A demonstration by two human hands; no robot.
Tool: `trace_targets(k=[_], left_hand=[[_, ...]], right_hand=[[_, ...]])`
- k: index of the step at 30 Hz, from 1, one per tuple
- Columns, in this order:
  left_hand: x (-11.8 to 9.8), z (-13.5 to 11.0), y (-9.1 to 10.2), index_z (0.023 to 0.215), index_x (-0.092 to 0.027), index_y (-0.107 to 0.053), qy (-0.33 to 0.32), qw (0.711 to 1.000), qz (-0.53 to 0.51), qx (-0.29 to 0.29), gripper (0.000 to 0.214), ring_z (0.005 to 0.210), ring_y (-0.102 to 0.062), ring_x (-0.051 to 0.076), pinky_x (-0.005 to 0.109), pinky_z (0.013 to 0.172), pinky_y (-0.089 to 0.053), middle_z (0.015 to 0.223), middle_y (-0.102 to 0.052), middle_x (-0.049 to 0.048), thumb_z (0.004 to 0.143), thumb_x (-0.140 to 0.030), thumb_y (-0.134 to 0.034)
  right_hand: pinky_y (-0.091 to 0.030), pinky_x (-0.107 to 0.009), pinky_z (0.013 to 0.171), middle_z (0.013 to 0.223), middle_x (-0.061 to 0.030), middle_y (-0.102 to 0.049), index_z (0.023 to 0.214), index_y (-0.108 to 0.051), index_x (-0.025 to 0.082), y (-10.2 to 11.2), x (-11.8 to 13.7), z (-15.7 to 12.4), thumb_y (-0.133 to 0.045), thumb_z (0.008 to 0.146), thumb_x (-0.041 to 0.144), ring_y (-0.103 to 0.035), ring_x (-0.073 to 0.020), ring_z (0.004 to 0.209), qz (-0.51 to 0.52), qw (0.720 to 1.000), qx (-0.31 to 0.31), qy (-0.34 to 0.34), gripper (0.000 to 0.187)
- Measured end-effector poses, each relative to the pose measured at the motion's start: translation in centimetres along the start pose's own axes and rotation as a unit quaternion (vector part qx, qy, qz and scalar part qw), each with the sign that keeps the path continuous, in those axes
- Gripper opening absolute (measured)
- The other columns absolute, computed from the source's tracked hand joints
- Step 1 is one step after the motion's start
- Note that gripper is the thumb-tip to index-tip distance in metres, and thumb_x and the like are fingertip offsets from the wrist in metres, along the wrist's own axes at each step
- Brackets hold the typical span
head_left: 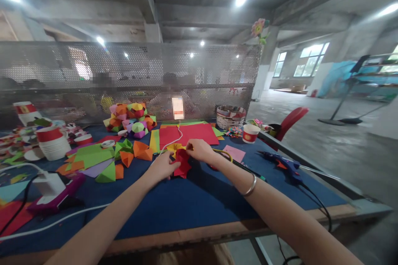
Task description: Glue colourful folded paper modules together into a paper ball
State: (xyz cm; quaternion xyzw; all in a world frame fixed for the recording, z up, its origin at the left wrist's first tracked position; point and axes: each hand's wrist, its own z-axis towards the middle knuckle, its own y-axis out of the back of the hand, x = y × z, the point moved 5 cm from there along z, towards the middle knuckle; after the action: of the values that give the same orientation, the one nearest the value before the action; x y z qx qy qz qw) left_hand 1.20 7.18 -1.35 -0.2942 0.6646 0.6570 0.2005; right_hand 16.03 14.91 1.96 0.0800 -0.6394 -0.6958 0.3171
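Note:
A red folded paper piece with pointed edges is held up between my hands over the blue table cover. My left hand has its thumb and fingers closed at the left side of it. From the upper right, the fingers of my right hand pinch its top edge. Yellow folded paper shows just behind the red piece, partly hidden by it. Beyond my fingers lies a stack of red paper sheets, with a white cable running across it.
Orange and green folded pieces sit left, before a pile of paper balls. Paper cups and a power strip stand farther left. Right are a glue gun, paper cup and woven basket.

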Motion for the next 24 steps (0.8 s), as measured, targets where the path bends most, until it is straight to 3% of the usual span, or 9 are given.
trace_targets(k=[4, 7, 9, 11, 14, 17, 20, 24], left_hand=[[-1.6, 1.5, -0.1, 0.132, -0.010, -0.061, 0.011, 0.998, -0.031, -0.044, 0.040, 0.054, -0.069, 0.012, 0.026, 0.055, -0.057, 0.110, -0.076, 0.0136, 0.093, -0.020, -0.064], [-2.7, 1.9, 0.1, 0.125, -0.011, -0.066, -0.014, 0.996, -0.022, -0.083, 0.033, 0.087, -0.078, 0.019, 0.028, 0.078, -0.062, 0.123, -0.075, 0.0168, 0.093, -0.019, -0.067], [-2.9, 1.6, 1.1, 0.124, -0.011, -0.067, -0.050, 0.993, -0.005, -0.109, 0.032, 0.101, -0.077, 0.023, 0.033, 0.092, -0.060, 0.124, -0.075, 0.0166, 0.093, -0.020, -0.068], [-2.7, 1.1, 3.0, 0.121, -0.013, -0.069, -0.113, 0.982, 0.055, -0.142, 0.028, 0.098, -0.077, 0.024, 0.036, 0.093, -0.059, 0.120, -0.077, 0.0153, 0.095, -0.020, -0.063], [-0.8, 0.7, 6.5, 0.113, -0.015, -0.074, -0.109, 0.964, 0.179, -0.166, 0.023, 0.112, -0.074, 0.027, 0.038, 0.101, -0.055, 0.119, -0.078, 0.0141, 0.096, -0.020, -0.058], [2.1, 1.0, 8.9, 0.117, -0.013, -0.074, -0.011, 0.955, 0.259, -0.143, 0.029, 0.121, -0.069, 0.032, 0.039, 0.103, -0.052, 0.128, -0.076, 0.0175, 0.094, -0.025, -0.060], [3.8, 1.3, 9.1, 0.117, -0.013, -0.075, 0.023, 0.957, 0.261, -0.123, 0.033, 0.115, -0.073, 0.033, 0.038, 0.096, -0.054, 0.122, -0.078, 0.0184, 0.088, -0.027, -0.068], [4.6, 1.2, 8.3, 0.120, -0.015, -0.075, 0.020, 0.956, 0.260, -0.135, 0.036, 0.122, -0.070, 0.032, 0.036, 0.097, -0.053, 0.128, -0.076, 0.0169, 0.085, -0.024, -0.070]], right_hand=[[-0.050, -0.032, 0.083, 0.117, -0.0154, -0.076, 0.110, -0.074, 0.017, 0.6, -0.5, -0.5, -0.054, 0.098, 0.017, -0.071, -0.0287, 0.110, -0.036, 0.998, -0.033, -0.038, 0.023], [-0.051, -0.034, 0.082, 0.120, -0.0192, -0.073, 0.113, -0.072, 0.015, 0.9, -1.3, -0.7, -0.050, 0.099, 0.015, -0.071, -0.0305, 0.109, -0.056, 0.996, -0.043, -0.062, 0.025], [-0.051, -0.034, 0.082, 0.125, -0.0195, -0.070, 0.118, -0.069, 0.015, 0.9, -1.6, -0.9, -0.052, 0.100, 0.018, -0.071, -0.0304, 0.110, -0.061, 0.995, -0.048, -0.067, 0.025], [-0.051, -0.033, 0.082, 0.131, -0.0181, -0.067, 0.124, -0.067, 0.017, 1.2, -1.8, -1.1, -0.053, 0.101, 0.022, -0.069, -0.0296, 0.114, -0.053, 0.994, -0.066, -0.062, 0.027], [-0.051, -0.031, 0.085, 0.133, -0.0149, -0.067, 0.126, -0.067, 0.019, 1.9, -1.6, -1.3, -0.050, 0.101, 0.018, -0.068, -0.0269, 0.116, -0.011, 0.993, -0.113, -0.044, 0.030], [-0.050, -0.030, 0.086, 0.124, -0.0109, -0.073, 0.124, -0.069, 0.019, 2.3, -1.2, -1.4, -0.051, 0.097, 0.011, -0.069, -0.0244, 0.112, 0.038, 0.989, -0.138, -0.023, 0.033], [-0.049, -0.029, 0.085, 0.113, -0.0081, -0.077, 0.114, -0.073, 0.020, 2.1, -0.7, -1.6, -0.054, 0.092, 0.008, -0.070, -0.0227, 0.104, 0.072, 0.988, -0.140, 0.001, 0.030], [-0.049, -0.028, 0.084, 0.106, -0.0076, -0.078, 0.101, -0.075, 0.019, 1.7, -0.5, -1.8, -0.057, 0.090, 0.006, -0.071, -0.0203, 0.094, 0.123, 0.981, -0.144, 0.035, 0.025]])
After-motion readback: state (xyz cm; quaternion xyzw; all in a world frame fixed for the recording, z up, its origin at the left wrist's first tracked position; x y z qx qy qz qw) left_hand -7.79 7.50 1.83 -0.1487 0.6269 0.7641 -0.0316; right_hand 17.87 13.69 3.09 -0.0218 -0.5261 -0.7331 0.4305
